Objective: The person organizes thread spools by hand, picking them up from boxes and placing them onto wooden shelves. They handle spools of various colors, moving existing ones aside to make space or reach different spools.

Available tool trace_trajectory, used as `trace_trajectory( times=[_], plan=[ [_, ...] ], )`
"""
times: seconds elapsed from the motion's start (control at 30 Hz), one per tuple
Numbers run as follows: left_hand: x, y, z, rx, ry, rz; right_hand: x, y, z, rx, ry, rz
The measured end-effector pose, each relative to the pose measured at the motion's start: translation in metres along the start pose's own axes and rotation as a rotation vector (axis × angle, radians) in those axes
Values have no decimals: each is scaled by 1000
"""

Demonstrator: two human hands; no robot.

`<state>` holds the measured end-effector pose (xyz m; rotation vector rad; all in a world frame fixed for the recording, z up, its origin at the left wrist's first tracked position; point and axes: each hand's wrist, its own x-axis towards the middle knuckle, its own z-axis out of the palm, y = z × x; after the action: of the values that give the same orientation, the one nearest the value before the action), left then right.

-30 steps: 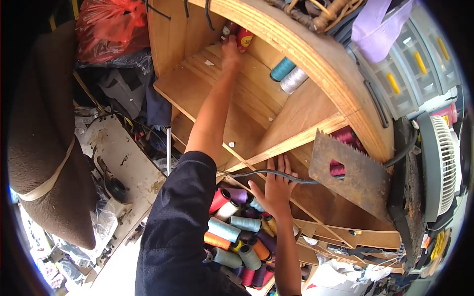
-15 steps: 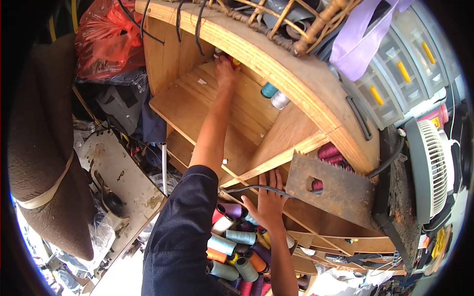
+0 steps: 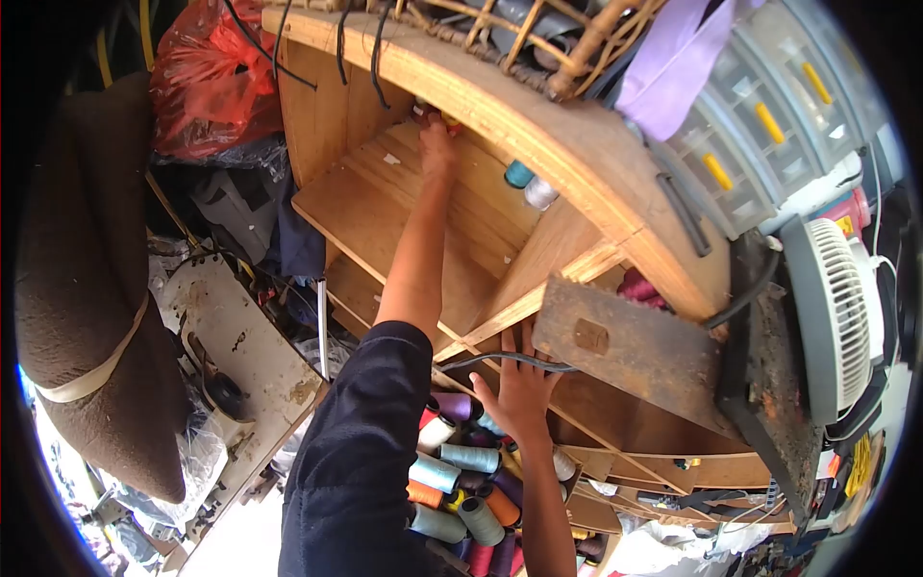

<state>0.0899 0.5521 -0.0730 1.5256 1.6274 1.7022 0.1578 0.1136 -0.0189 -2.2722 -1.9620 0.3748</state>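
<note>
My left hand reaches deep into the upper compartment of a wooden shelf. Its fingers are closed around a dark red thread spool, mostly hidden by the hand, at the back. A teal spool and a white spool stand farther right in that compartment. Lower down, my right hand is spread with its fingers apart against the shelf front, by a black cable. Below it lies a heap of many-coloured thread spools, partly covered by my arms.
A rusty toothed metal plate juts out right of my right hand. Beyond it stands a fan. Clear drawers and a wicker basket sit on top of the shelf. A brown padded roll is at left.
The view has shifted slightly, so the shelf top, metal plate and drawers appear farther left. My left hand stays at the back of the compartment; my right hand keeps its place on the shelf front.
</note>
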Motion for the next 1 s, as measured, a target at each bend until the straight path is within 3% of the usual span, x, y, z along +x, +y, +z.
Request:
trace_trajectory(
  times=[0.03, 0.13, 0.17, 0.23, 0.27, 0.3, 0.37, 0.4, 0.47, 0.53, 0.57, 0.63, 0.67, 0.7, 0.73, 0.83, 0.9, 0.97, 1.0],
  plan=[
    [0, 22, -10, 37, -6, -64, 1, 2, 2, -30, 10, -7],
    [17, -22, 21, -46, -178, -48, 4, 7, 8, -120, 63, -44],
    [32, -35, 35, -98, -316, -159, 4, 9, 8, -150, 97, -65],
    [19, -25, -2, 30, -264, 195, 5, 8, 6, -177, 114, -63],
    [19, -16, -15, 60, -345, 40, 5, 7, 4, -172, 125, -69],
    [16, -5, -35, 209, -328, 111, 3, 7, 5, -162, 129, -69],
    [-1, -15, -106, 66, -236, 548, 5, 11, 11, -139, 281, -129],
    [-16, -11, -130, -87, -182, 628, 4, 11, 11, -98, 290, -131],
    [-63, 34, -208, -232, -357, 288, 3, 10, 9, -30, 328, -134],
    [-125, 78, -286, -147, -350, 455, 2, 9, 8, -10, 345, -124],
    [-157, 85, -319, -211, -435, 269, 3, 8, 8, -11, 343, -119],
    [-212, 74, -378, -22, -535, 247, 4, 10, 10, -5, 331, -111],
    [-243, 56, -398, -75, -579, 228, 3, 10, 9, 4, 313, -107],
    [-273, 66, -423, -50, -650, 125, 3, 10, 7, 11, 296, -104],
    [-299, 37, -442, -17, -740, 8, 2, 10, 7, 12, 291, -104],
    [-365, 36, -470, -57, -858, -173, 2, 10, 5, 40, 277, -103],
    [-384, 45, -477, -10, -1028, -239, -1, 14, 7, 163, 418, -162],
    [-391, 46, -480, 17, -1171, -110, -7, 27, 9, 407, 482, -262],
    [-387, 49, -479, 36, -1206, -91, -19, 27, 9, 694, 544, -324]
  ],
)
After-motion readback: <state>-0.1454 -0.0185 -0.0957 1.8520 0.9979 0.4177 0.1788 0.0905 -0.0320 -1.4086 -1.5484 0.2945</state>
